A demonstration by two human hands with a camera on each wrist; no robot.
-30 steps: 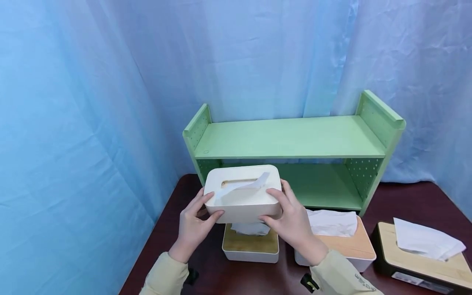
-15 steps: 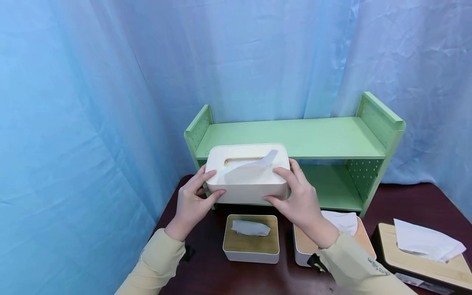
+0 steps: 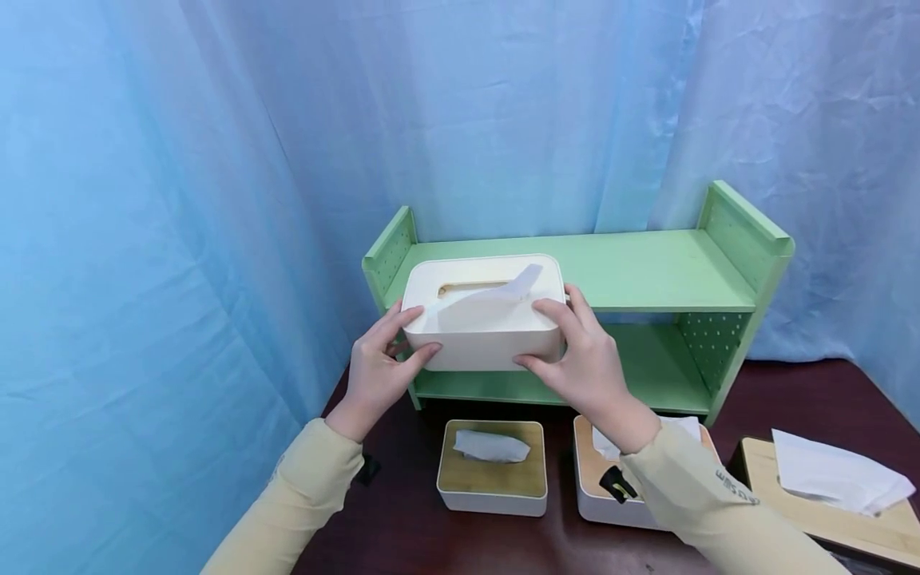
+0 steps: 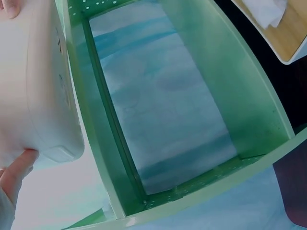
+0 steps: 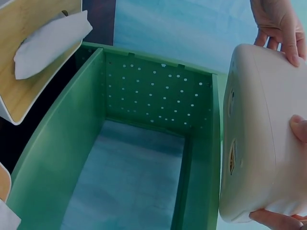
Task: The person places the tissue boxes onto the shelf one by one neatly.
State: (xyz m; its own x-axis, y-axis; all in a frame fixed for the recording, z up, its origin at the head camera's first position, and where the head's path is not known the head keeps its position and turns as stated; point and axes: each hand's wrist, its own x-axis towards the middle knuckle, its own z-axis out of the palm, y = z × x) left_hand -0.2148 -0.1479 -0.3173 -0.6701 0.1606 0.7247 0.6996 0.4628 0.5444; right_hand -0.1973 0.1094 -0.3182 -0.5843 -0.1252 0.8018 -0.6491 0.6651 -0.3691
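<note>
A white tissue box (image 3: 481, 347) with a tissue poking from its slot is held up by both hands in front of the green shelf (image 3: 632, 271). My left hand (image 3: 377, 375) grips its left end, thumb on the front face and fingers over the top edge and side. At the right end my right hand (image 3: 592, 367) grips it the same way. In the left wrist view the box (image 4: 41, 96) is beside the shelf's upper board; its underside shows in the right wrist view, where the box (image 5: 268, 139) hangs close to the board's edge.
Below, on the dark table (image 3: 532, 547), stands a small wood-topped tissue box (image 3: 492, 475). Two more tissue boxes are to the right: a white one (image 3: 611, 511), partly behind my right sleeve, and a wood-topped one (image 3: 762, 479). Blue curtains (image 3: 503, 120) hang behind the shelf.
Both hands have raised the white tissue box from just above the small tissue box to the height of the upper shelf board. The other boxes have stayed in place.
</note>
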